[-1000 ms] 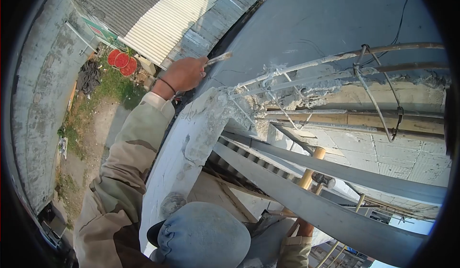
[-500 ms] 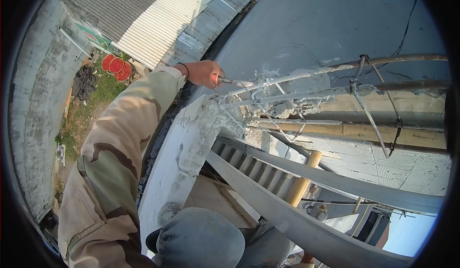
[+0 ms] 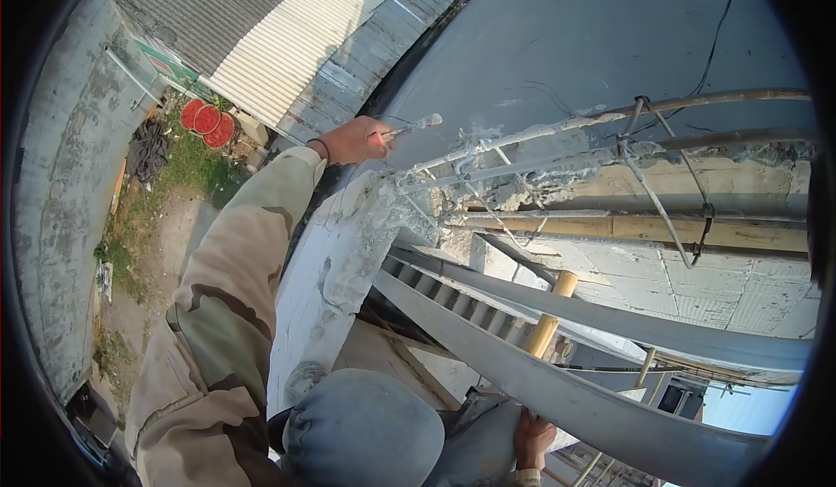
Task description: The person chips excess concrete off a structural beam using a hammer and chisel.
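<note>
My left hand (image 3: 361, 140), at the end of a camouflage sleeve, is closed around the handle of a paintbrush (image 3: 416, 126). Its pale tip points right, above the grey wall surface and apart from the rods. Just below it, steel reinforcing bars (image 3: 505, 141) run out of broken concrete (image 3: 366, 213), their near parts coated whitish grey. Low in the view, my right hand (image 3: 533, 442) is closed beside the lower ladder rail (image 3: 557, 391). What its fingers grip is partly hidden, so I cannot make it out.
A ladder-like frame with a bamboo pole (image 3: 549, 321) lies below the bars. Thin wire stirrups (image 3: 655, 182) stick out at right. Far below left are the ground (image 3: 165, 226), red round trays (image 3: 206, 119) and corrugated roofs (image 3: 270, 43). A rounded grey cloth shape (image 3: 361, 430) fills the bottom.
My left hand has drawn back slightly left, and the brush tip has lifted off the coated bar. My right hand has come into view at the bottom. The camera view has shifted a little.
</note>
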Demonstrator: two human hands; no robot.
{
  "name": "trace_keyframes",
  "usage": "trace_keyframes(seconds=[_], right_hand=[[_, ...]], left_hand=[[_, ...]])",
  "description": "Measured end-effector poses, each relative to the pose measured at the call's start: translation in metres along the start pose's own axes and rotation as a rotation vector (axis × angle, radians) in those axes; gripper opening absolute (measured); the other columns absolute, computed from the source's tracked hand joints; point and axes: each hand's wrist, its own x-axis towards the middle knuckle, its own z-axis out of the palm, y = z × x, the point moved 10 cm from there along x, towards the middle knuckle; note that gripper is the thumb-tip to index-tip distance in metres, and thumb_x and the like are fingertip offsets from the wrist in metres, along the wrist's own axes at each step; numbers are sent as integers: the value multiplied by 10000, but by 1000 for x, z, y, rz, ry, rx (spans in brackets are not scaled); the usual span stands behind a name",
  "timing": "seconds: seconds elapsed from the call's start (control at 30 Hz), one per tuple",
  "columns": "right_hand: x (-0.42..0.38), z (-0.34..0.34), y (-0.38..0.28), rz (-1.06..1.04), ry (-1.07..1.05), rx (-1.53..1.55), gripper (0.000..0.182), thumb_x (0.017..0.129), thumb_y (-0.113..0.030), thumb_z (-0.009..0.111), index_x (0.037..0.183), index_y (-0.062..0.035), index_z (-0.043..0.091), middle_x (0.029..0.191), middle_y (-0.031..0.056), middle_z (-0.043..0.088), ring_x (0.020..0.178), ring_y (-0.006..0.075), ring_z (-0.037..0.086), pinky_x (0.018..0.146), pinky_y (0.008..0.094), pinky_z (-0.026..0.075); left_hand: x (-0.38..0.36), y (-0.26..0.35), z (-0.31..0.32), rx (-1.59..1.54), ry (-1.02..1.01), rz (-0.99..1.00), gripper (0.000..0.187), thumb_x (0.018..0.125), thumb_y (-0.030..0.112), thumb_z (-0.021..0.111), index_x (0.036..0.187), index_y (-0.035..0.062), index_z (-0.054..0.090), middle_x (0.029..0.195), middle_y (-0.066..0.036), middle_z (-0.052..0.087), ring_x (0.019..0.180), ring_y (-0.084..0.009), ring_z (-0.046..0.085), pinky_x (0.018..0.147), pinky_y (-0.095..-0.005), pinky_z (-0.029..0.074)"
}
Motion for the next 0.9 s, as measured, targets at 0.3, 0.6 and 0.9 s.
trace_keyframes(seconds=[0.3,0.6,0.9], right_hand=[[13,39,95,103,29,98,358,827,-294,808,800,44,693,681,252,637,645,433,635,619,511,464],[13,69,178,437,-47,371,461,821,-412,808,766,36,714,690,249,665,644,405,659,630,496,484],[-98,39,242,894,73,444,524,790,-476,821,802,35,711,749,275,679,753,447,689,703,495,517]], left_hand=[[-209,-15,31,-1077,725,116,213,1033,250,645,897,116,549,623,23,483,503,-89,460,474,-268,420],[-365,160,12,-1110,736,639,337,1100,399,487,948,99,489,668,2,400,563,-118,401,521,-270,395],[-367,358,178,-498,-196,465,453,956,440,734,1005,54,500,602,-13,462,442,-100,441,412,-253,403]])
